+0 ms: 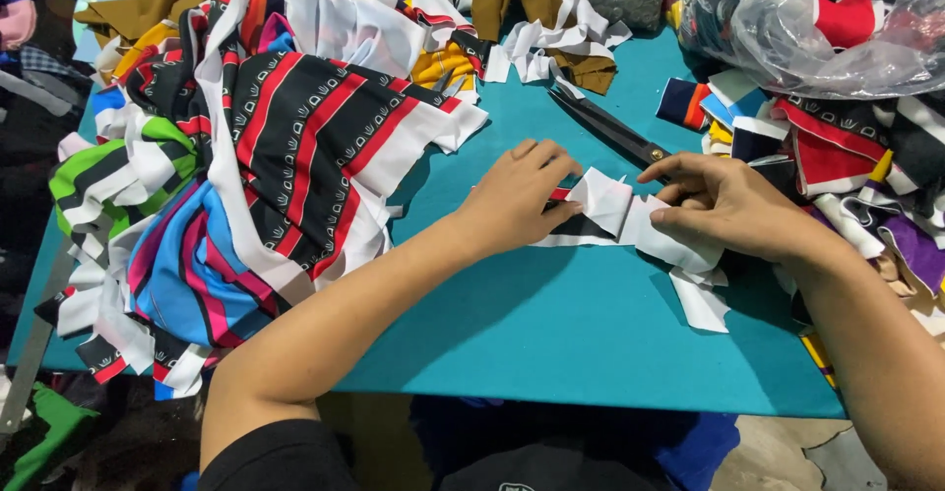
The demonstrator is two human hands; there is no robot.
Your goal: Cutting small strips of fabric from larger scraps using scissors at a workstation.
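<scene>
A teal table (551, 343) carries it all: black scissors (610, 129) lie near its middle, a striped fabric heap (295, 137) left of them, white fabric strips (640, 230) just below, a clear plastic bag (797, 29) to their right.

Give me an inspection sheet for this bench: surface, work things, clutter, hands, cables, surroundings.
Surface: teal table, middle bare.
Job's things: white cloth strips under both hands; scissors lying just behind.
Clutter: striped fabric pile on the left; scrap pile and plastic bag on the right.
Grippers: left hand pressing the strips flat; right hand pinching them.
Cables: nothing seen.
Surroundings: more cloth on the floor.
</scene>
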